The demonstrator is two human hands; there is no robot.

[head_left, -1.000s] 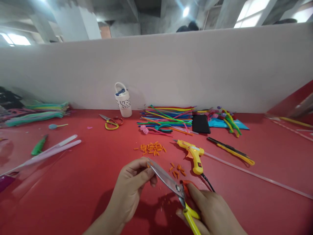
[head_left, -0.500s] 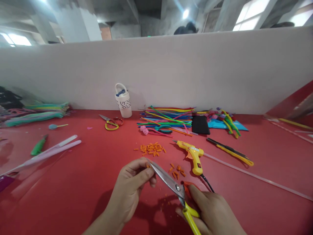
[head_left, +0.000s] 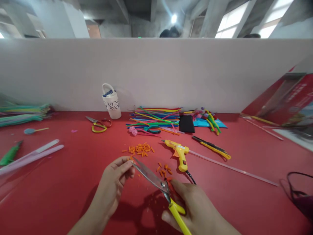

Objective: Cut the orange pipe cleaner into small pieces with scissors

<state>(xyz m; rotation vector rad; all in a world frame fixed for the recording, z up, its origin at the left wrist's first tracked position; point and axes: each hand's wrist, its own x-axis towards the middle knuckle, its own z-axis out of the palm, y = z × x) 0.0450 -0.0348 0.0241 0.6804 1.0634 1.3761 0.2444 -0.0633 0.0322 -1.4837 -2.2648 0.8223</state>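
My left hand (head_left: 114, 179) is closed in a pinch on a small orange piece (head_left: 132, 158), probably cut pipe cleaner, partly hidden by the fingertips. My right hand (head_left: 193, 205) is wrapped round the red and yellow handles of a pair of scissors (head_left: 153, 178). Their blades are slightly apart, with the tips at the orange piece beside my left fingertips. Just beyond the left hand lies a pile of short orange pieces (head_left: 140, 149). A smaller group of orange pieces (head_left: 164, 169) sits nearer the right hand, and tiny orange bits are scattered below the blades.
A yellow hot glue gun (head_left: 179, 153) lies right of the piles. Behind are colourful pipe cleaners (head_left: 156, 117), a black phone (head_left: 187, 124), a white cup (head_left: 112, 106) and second scissors (head_left: 97, 125). A black and yellow cutter (head_left: 211, 148) lies at right, a green tool (head_left: 11, 153) at left.
The view has turned right, so everything sits further left in the picture. The scissor blades, nearly together before, are now a little apart, and more of the orange piece shows.
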